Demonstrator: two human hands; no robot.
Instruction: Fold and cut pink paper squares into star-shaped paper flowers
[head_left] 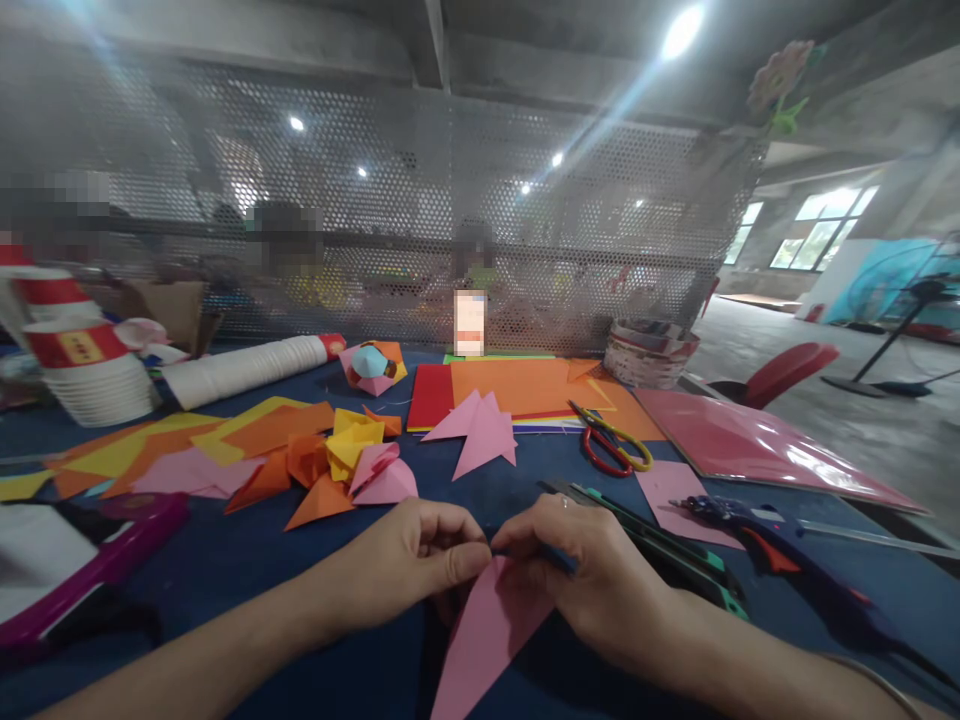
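Two hands (431,550) pinching pink paper (487,640), scissors (610,429) beyond

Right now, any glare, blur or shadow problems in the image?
Head view throughout: the upper-right lamp flares into a diagonal streak; bright reflections sit on the pink packet; the mesh looks hazy, with pixelated patches around it; shadow darkens the held paper beside the right hand.

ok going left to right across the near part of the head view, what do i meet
Purple-framed object, left hand, pink paper, right hand, dark blue glue gun.
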